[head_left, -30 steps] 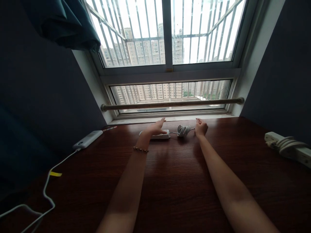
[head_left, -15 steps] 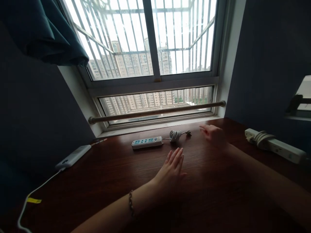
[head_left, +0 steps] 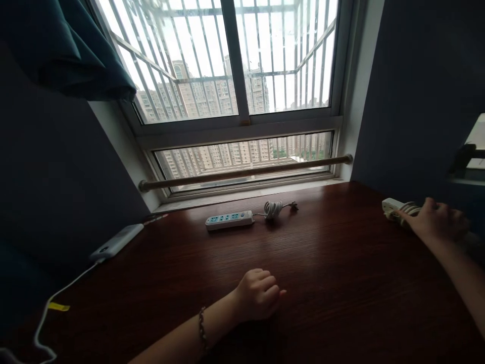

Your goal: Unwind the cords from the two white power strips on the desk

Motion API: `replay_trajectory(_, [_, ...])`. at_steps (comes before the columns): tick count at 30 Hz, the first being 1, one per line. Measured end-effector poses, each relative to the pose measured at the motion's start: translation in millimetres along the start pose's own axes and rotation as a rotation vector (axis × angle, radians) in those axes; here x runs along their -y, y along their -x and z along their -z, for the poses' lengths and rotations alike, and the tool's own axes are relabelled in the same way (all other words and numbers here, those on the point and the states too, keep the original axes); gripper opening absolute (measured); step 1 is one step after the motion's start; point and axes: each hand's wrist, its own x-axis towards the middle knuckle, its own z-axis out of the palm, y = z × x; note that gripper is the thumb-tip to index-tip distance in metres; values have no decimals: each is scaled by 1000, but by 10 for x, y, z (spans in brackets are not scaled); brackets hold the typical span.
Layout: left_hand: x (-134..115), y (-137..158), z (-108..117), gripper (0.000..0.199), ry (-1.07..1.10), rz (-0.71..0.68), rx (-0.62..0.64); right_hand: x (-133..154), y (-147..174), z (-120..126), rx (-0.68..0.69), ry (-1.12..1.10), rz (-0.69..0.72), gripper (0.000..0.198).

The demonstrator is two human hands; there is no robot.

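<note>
My left hand (head_left: 259, 294), with a chain bracelet (head_left: 202, 328) at the wrist, rests on the dark wooden tabletop with its fingers curled into a loose fist and nothing showing in it. At the right side, my right hand (head_left: 439, 221) is closed over a white power strip (head_left: 392, 205) wound with its own cord (head_left: 411, 208); the hand covers much of the strip. Farther back, nearer the window, lies a second white power strip (head_left: 229, 220) with blue sockets. Its grey cord (head_left: 273, 210) is coiled beside it, plug end pointing right.
A white device (head_left: 119, 241) with a white cable (head_left: 70, 285) and a yellow tag (head_left: 59, 307) lies at the left edge. Behind the wooden tabletop (head_left: 212, 263) a rail (head_left: 246, 174) crosses the barred window. A blue curtain (head_left: 83, 65) hangs upper left.
My right hand has moved right, from above the tabletop onto the cord-wrapped power strip. My left hand has drawn back toward me and curled from flat, stretched fingers into a fist.
</note>
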Motion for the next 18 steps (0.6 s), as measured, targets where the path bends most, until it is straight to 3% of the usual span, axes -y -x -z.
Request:
replay_trajectory(4, [-53, 21, -14, 35, -18, -28, -19, -90, -17, -55, 194, 11, -49, 82])
replay_trajectory(8, [-78, 22, -17, 34, -10, -42, 28, -83, -57, -60, 358, -8, -92, 78])
replay_trajectory(18, [-85, 4, -16, 35, -9, -71, 65, -57, -168, -200, 557, 54, -181, 105])
